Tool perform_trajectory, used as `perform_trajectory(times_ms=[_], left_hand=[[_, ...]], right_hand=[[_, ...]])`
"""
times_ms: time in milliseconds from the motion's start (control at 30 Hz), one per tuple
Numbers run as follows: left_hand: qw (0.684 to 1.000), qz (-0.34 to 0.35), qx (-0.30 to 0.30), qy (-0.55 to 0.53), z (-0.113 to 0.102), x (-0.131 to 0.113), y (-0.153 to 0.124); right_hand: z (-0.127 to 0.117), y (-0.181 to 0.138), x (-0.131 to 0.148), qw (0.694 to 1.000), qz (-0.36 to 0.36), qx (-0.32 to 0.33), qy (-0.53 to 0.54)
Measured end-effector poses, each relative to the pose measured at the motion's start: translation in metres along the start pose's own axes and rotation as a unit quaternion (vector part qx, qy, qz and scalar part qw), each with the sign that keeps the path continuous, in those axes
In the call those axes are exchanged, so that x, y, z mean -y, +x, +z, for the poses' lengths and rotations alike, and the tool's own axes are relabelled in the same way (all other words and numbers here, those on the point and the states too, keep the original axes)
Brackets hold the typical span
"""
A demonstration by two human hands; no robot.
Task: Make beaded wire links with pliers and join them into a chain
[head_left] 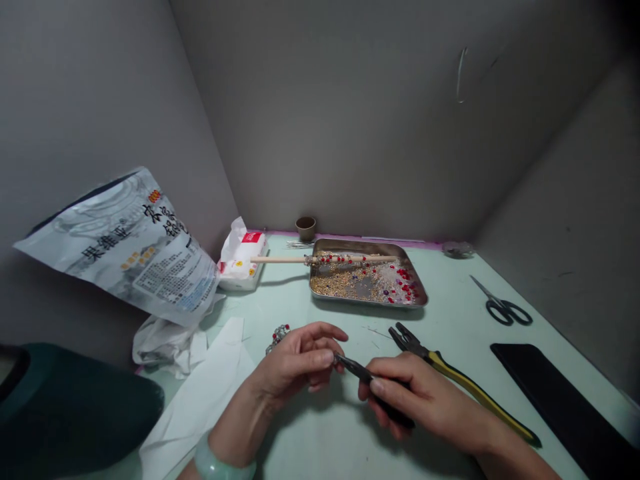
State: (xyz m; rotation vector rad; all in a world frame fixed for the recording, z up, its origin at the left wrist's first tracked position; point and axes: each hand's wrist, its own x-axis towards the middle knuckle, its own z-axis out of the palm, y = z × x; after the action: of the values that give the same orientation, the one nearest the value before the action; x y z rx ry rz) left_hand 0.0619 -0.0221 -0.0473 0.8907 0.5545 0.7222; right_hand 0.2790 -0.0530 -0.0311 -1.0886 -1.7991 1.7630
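My left hand (pixel 305 360) is closed, thumb and fingertips pinching a small silvery piece (pixel 337 358); most of it is hidden. In my right hand (pixel 400 393) is a pair of small black pliers (pixel 356 368), whose narrow tip meets that piece. Behind my left hand shows part of a beaded strand (pixel 277 338) with clear and red beads; whether it joins the pinched piece I cannot tell. Larger combination pliers (pixel 440 363) with yellow and black handles lie just beyond my right hand.
A metal tray (pixel 370 305) of gold, clear and red beads stands ahead, a wooden stick (pixel 285 260) wound with beads across it. Scissors (pixel 505 310) and a black flat object (pixel 555 393) lie right. A tissue pack (pixel 245 267), foil bag (pixel 145 260) and white paper (pixel 210 380) are left.
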Motion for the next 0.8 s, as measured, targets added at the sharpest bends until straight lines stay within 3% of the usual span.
perform_trajectory(times_ms=[100, 200, 367, 533, 800], left_hand=[[0.999, -0.034, -0.012, 0.022, -0.002, -0.001, 0.000], [0.994, -0.005, -0.104, 0.047, -0.004, 0.001, 0.004], [0.975, 0.043, -0.211, 0.050, -0.001, 0.003, 0.010], [0.960, 0.065, -0.255, 0.097, 0.002, 0.001, 0.011], [0.941, 0.056, -0.293, 0.160, 0.011, 0.000, 0.010]], right_hand=[[-0.007, -0.004, 0.001, 0.999, 0.008, 0.026, -0.028], [-0.010, -0.003, 0.002, 0.999, 0.012, 0.003, -0.043], [0.001, 0.006, 0.001, 0.995, 0.035, -0.038, 0.080], [0.021, 0.013, -0.007, 0.983, 0.030, -0.055, 0.174], [0.032, 0.020, -0.018, 0.981, 0.028, -0.096, 0.169]])
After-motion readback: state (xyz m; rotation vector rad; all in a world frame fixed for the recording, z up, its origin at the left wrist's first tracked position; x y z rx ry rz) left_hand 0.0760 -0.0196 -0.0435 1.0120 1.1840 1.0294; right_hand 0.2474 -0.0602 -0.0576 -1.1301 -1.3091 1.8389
